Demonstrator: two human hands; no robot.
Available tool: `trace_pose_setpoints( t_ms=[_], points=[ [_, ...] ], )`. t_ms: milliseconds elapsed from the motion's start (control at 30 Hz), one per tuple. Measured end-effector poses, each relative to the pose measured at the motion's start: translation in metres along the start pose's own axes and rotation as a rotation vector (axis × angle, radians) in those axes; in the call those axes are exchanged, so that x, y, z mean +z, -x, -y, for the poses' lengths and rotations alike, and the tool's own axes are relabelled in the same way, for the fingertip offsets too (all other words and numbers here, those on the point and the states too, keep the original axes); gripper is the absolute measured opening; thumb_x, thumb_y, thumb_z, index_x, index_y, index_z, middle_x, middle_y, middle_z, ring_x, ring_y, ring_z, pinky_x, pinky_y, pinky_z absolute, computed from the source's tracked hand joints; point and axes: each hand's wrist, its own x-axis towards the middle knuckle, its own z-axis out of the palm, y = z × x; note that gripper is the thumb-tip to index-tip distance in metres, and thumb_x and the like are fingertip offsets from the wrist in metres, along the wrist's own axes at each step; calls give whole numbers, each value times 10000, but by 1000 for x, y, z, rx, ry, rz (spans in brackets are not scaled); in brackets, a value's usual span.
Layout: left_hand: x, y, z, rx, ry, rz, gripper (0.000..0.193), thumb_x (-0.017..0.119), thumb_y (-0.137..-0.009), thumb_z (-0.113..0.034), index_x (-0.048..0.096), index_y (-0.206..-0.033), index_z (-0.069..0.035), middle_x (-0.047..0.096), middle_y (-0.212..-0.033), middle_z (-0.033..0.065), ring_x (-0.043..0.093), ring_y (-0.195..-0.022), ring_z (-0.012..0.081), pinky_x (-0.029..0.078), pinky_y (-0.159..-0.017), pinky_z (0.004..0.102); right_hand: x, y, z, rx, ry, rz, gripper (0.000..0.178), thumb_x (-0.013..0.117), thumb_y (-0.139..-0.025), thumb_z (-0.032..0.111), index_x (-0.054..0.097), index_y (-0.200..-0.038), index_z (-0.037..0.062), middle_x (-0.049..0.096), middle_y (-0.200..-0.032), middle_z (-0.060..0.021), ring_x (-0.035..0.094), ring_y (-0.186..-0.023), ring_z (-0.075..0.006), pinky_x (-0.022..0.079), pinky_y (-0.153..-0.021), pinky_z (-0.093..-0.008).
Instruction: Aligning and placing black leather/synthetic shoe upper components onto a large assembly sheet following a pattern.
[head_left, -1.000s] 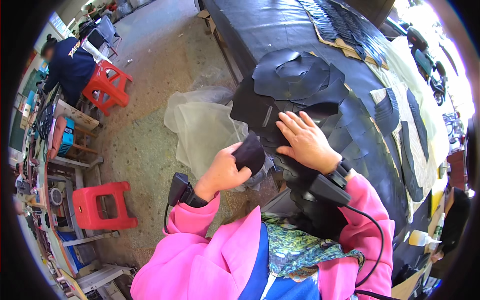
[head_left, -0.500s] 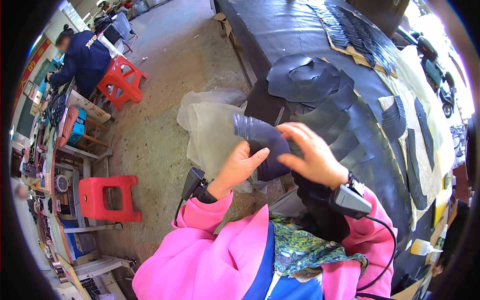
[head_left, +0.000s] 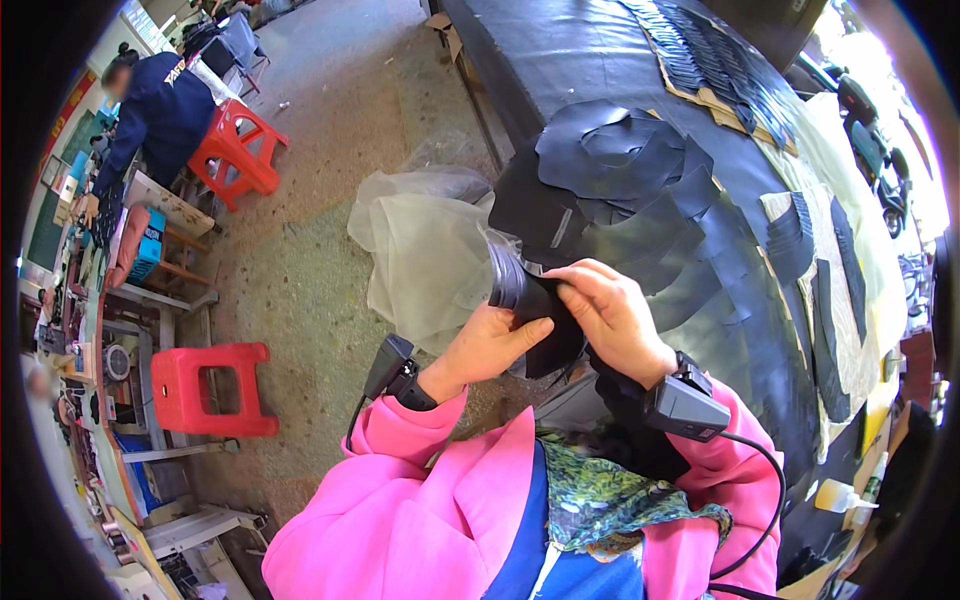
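My left hand (head_left: 490,345) and my right hand (head_left: 612,315) both grip a small stack of black cut leather pieces (head_left: 530,305), held in front of my chest. The left thumb presses on the stack's face, and the right fingers curl over its top edge. Just behind the stack, more black leather pieces (head_left: 620,165) lie overlapped on the long black-covered table (head_left: 560,50). Both wrists carry black strapped devices with cables.
A clear plastic bag (head_left: 420,250) hangs beside the table's edge on my left. Red plastic stools (head_left: 205,385) (head_left: 240,145) stand on the concrete floor. A person in a dark blue top (head_left: 155,110) works at a cluttered bench far left. A white bottle (head_left: 835,495) sits at lower right.
My right hand left the leather on the table and came onto the stack in my left hand. The stack has risen slightly and both hands now hold it.
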Motion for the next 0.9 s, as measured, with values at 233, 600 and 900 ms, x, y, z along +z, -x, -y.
trace_pose_setpoints(
  t_ms=[233,600,900],
  points=[
    [-37,5,14,92,194,42,357,509,-840,26,508,-1193,-26,564,-1101,18,523,-985,108,431,-844,278,-57,-42,-36,166,88,-238,184,537,-882,134,563,-1003,-3,584,-758,-158,562,-672,-229,447,-653,-289],
    [-49,-34,37,31,299,-33,147,495,-734,73,544,-708,-63,564,-935,80,529,-762,136,423,-684,258,-43,-77,-77,361,314,347,301,656,-770,231,622,-949,-8,628,-837,-198,613,-794,-330,469,-713,-360],
    [-51,-44,38,552,-383,-47,192,518,-471,80,506,-629,-29,535,-995,117,539,-669,189,429,-583,275,-38,-79,-82,315,338,364,306,670,-752,250,631,-936,9,628,-852,-180,603,-814,-339,470,-713,-374]
  ],
)
